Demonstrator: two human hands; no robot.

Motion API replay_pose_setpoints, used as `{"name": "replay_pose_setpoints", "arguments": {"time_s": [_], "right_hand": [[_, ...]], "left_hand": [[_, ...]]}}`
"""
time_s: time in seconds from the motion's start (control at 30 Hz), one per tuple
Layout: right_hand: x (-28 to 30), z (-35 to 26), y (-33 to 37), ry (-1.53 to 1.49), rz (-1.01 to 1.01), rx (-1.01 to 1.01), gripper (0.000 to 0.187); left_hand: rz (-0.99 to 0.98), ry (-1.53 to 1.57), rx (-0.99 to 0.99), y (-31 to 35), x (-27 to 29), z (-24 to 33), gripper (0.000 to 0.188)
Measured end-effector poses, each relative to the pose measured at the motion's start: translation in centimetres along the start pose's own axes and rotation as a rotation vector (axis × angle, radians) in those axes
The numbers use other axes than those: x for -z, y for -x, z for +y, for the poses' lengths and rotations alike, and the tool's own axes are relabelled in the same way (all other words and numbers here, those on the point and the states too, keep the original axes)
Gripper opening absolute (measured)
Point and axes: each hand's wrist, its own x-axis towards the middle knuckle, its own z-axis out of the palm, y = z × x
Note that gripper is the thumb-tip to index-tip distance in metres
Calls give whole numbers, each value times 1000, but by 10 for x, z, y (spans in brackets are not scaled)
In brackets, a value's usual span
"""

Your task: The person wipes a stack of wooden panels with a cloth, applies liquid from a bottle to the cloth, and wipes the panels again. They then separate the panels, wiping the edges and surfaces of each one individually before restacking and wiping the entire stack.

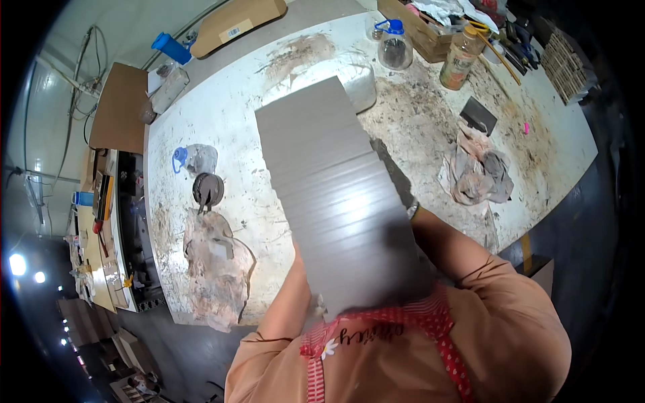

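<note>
A: ok so where's the gray block [336, 168]?
B: Dead center, over the white table [554, 158], far end tipped toward 11 o'clock, near end right by the red collar [403, 314]. It's got crosswise lines and jagged edges.
A: And the hands?
B: Both hidden by the block, so I can't tell if they're spread or gripping. Left forearm [285, 295] goes in at its 7 o'clock, right forearm [450, 245] at 4.
A: Other stuff?
B: From the block: crumpled rag [477, 171] at 3, dark plate [478, 115] at 2, clear jug [395, 52] at 1. Dark round thing [209, 190] at 9, stained cloth [213, 275] at 8.
</note>
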Motion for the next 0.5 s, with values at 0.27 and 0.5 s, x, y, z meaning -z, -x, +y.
{"name": "replay_pose_setpoints", "arguments": {"time_s": [0.27,0.5], "right_hand": [[22,16,-8,-364,70,217,56],[39,11,-83,550,269,211,35]], "left_hand": [[-13,-266,-362,-15,-13,48,65],[-162,-217,-252,-111,-7,91,64]]}}
